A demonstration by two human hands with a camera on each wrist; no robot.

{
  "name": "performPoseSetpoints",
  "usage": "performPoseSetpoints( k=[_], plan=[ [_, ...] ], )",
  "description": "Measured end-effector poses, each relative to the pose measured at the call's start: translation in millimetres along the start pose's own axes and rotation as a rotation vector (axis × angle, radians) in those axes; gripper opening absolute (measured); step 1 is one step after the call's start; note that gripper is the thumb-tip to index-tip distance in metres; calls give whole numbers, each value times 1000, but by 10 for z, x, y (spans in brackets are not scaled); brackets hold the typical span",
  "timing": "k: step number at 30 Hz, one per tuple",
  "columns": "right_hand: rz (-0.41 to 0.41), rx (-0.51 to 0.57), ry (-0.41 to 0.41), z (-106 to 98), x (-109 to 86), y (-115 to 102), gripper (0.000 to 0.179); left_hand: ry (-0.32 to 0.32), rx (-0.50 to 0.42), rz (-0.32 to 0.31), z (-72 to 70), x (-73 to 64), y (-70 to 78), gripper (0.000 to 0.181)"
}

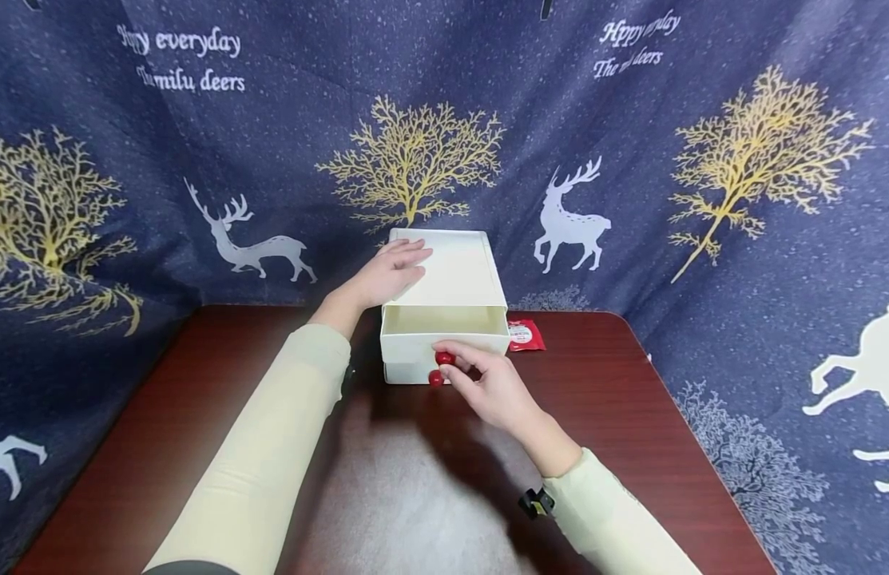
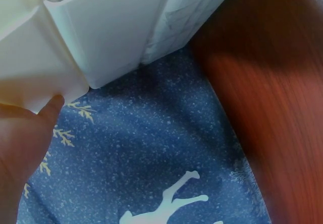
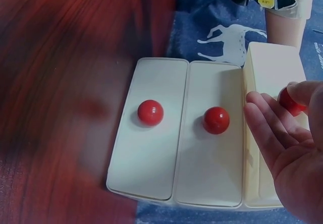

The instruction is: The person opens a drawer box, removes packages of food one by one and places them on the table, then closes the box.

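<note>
A small white drawer cabinet (image 1: 451, 267) stands at the back of the table, its top drawer (image 1: 444, 345) pulled partway out. My right hand (image 1: 496, 390) pinches that drawer's round red knob (image 3: 289, 102) between thumb and fingers, the other fingers extended. The two lower drawers, a middle one (image 3: 209, 168) and a bottom one (image 3: 146, 158), are closed, each with its own red knob. My left hand (image 1: 392, 275) rests flat on the left side of the cabinet's top. In the left wrist view its thumb (image 2: 53, 105) lies against the white surface.
A red packet (image 1: 525, 335) with a white label lies on the table just right of the cabinet. The dark reddish wooden table (image 1: 236, 359) meets a blue cloth backdrop (image 1: 444, 72) printed with deer and golden trees, close behind the cabinet.
</note>
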State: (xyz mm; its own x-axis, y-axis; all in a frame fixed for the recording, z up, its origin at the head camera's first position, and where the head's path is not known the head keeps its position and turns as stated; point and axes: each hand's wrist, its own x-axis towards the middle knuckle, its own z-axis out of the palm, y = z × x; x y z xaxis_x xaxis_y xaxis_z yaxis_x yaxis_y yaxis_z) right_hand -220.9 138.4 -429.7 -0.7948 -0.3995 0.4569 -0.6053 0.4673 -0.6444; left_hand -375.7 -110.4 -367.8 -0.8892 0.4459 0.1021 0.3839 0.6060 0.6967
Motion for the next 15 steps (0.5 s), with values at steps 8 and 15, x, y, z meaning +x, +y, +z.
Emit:
performPoseSetpoints(
  k=[8,15],
  plan=[
    [-10,-1,12,2,41,31,33,4,0,2,11,8,-6,56],
    [15,-13,5,-3,66,28,33,8,-2,2,13,3,-8,57]
  ],
)
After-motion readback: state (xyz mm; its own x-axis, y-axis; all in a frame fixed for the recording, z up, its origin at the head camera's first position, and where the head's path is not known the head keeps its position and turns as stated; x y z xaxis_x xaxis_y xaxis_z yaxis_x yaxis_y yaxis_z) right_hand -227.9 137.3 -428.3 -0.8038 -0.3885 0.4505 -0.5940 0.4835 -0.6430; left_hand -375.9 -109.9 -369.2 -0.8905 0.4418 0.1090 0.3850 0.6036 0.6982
